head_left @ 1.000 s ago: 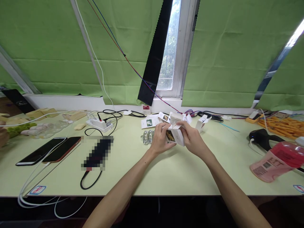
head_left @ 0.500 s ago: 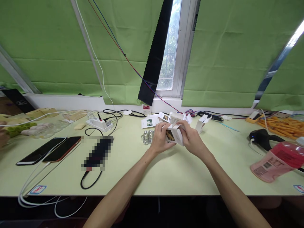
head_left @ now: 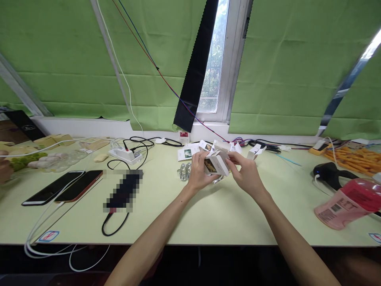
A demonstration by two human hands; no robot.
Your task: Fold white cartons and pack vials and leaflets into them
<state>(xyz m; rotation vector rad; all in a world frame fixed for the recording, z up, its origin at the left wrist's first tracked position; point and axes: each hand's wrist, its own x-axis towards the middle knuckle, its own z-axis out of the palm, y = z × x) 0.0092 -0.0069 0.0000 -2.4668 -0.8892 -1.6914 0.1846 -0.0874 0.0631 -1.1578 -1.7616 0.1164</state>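
A small white cardboard box (head_left: 219, 165) with a dark picture panel is held just above the table, tilted, between my two hands. My left hand (head_left: 197, 171) wraps round its left side, thumb underneath. My right hand (head_left: 245, 172) pinches the box's right end near a flap with thumb and fingers. Beside my left hand stand clear glass-like jars (head_left: 185, 171), partly covered by it. Behind the box lie more white cartons (head_left: 205, 145), and a flat white card box with a green picture (head_left: 187, 153). An open-flapped white box (head_left: 256, 151) stands past my right hand.
A pink bottle (head_left: 342, 202) and a black handheld device (head_left: 326, 174) are at right, near orange sticks (head_left: 351, 159). Leftward are a power strip (head_left: 126, 155), phones (head_left: 79, 185), cables and egg cartons (head_left: 56, 161). Another person's hand (head_left: 5, 169) shows at the left edge.
The box has turned in my hands, its flap end now facing my right hand more. My right hand has shifted slightly right and lower, its fingers moving to the box's edge.
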